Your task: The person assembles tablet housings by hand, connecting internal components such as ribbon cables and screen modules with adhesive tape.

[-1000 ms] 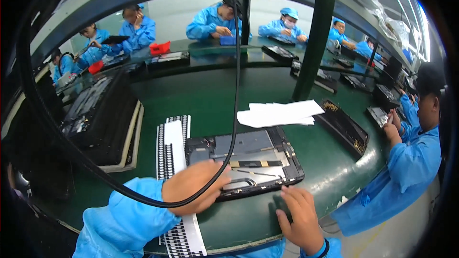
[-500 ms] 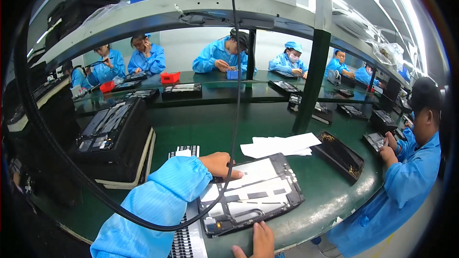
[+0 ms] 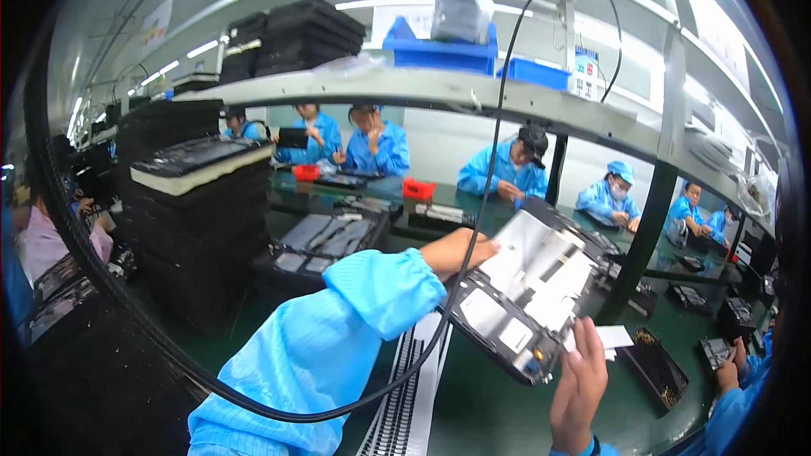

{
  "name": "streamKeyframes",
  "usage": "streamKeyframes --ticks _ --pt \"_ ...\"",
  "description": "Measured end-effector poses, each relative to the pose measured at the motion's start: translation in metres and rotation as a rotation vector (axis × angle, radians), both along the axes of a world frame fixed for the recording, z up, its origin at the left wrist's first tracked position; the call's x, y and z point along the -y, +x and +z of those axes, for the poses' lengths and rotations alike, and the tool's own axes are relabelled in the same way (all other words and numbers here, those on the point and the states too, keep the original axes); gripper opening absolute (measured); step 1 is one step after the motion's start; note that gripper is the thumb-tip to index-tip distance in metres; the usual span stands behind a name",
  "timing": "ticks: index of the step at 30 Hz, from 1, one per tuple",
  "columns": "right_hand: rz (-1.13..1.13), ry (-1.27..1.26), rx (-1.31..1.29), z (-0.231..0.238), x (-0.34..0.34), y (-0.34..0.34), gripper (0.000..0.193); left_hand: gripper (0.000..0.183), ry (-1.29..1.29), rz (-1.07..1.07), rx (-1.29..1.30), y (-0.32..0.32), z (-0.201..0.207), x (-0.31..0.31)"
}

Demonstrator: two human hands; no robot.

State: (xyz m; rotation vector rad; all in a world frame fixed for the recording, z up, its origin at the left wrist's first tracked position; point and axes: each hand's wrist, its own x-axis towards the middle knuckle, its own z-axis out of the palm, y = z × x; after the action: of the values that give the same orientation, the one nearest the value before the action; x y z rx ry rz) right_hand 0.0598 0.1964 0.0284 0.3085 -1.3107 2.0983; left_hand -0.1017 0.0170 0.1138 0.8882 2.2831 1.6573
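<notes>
A tablet casing (image 3: pixel 541 274) with its back off is raised and tilted above the bench, showing a silvery inside and a black frame. My left hand (image 3: pixel 460 252) grips its left edge, some fingers hidden behind the frame. My right hand (image 3: pixel 579 384) is upright beside the lower right corner, fingers stretched out, the tips at or very near the edge; contact is hard to tell. Below the casing lies a white sheet of black strip-like stickers (image 3: pixel 405 388). To the left, another open tablet casing (image 3: pixel 325 241) rests on a black foam tray.
A tall stack of black foam trays (image 3: pixel 190 236) stands at the left. White papers (image 3: pixel 610 338) and a long black tray (image 3: pixel 655 371) lie to the right. A black cable (image 3: pixel 483 203) hangs in front. A shelf (image 3: pixel 405 84) crosses above; co-workers sit beyond and at the right.
The tablet casing has come up off the bench and tilted, with my left hand on it. My right hand has risen beside its corner. The view has swung left and up.
</notes>
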Motion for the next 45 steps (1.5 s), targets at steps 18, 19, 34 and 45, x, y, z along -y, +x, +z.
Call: streamKeyframes --ticks 18,19,34,45 --pt "0.687 0.049 -0.040 0.034 0.189 -0.115 0.059 0.035 -0.340 0.722 -0.064 -0.002 0.043 0.257" --pt "0.691 0.049 -0.028 0.031 0.191 -0.118 0.059 0.035 -0.340 0.723 -0.051 -0.001 0.037 0.257" --pt "0.487 0.252 0.068 0.014 0.196 -0.146 0.052 0.041 -0.608 0.716 0.005 -0.029 0.011 0.255" --pt "0.304 0.372 0.102 -0.005 0.231 -0.171 0.073 0.058 0.536 0.445 0.161 0.008 -0.050 0.269"
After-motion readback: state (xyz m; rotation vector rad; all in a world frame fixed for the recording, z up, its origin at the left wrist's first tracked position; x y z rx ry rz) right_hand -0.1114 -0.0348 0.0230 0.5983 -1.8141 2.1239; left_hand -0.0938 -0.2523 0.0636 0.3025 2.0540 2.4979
